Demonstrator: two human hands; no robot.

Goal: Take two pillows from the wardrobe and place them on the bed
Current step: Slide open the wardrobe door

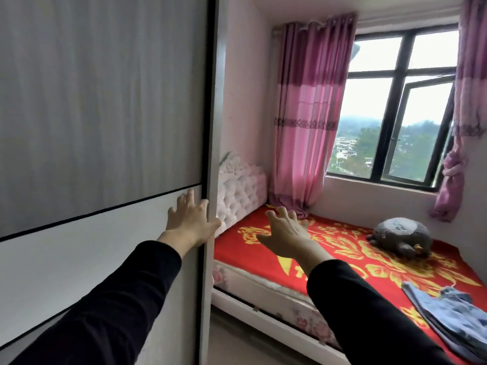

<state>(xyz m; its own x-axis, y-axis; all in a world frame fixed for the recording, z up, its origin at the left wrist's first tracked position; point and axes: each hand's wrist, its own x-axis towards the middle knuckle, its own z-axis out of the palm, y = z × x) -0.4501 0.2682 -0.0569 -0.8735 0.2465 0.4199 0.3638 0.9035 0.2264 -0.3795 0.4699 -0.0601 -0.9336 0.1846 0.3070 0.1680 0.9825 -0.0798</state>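
Observation:
The wardrobe (100,106) fills the left of the view, its grey and white sliding door shut. My left hand (188,222) lies flat against the door's right edge, fingers spread, thumb hooked round the edge. My right hand (286,234) hovers open in the air in front of the bed, fingers apart, holding nothing. The bed (329,248) carries a red cover with a gold pattern and stands to the right of the wardrobe, under the window. No pillow is visible; the wardrobe's inside is hidden.
A pale tufted headboard (241,192) adjoins the wardrobe's side. A grey plush toy (402,237) and a blue garment (445,312) lie on the bed. Pink curtains (308,114) hang by the window (395,109). A narrow strip of floor runs beside the bed.

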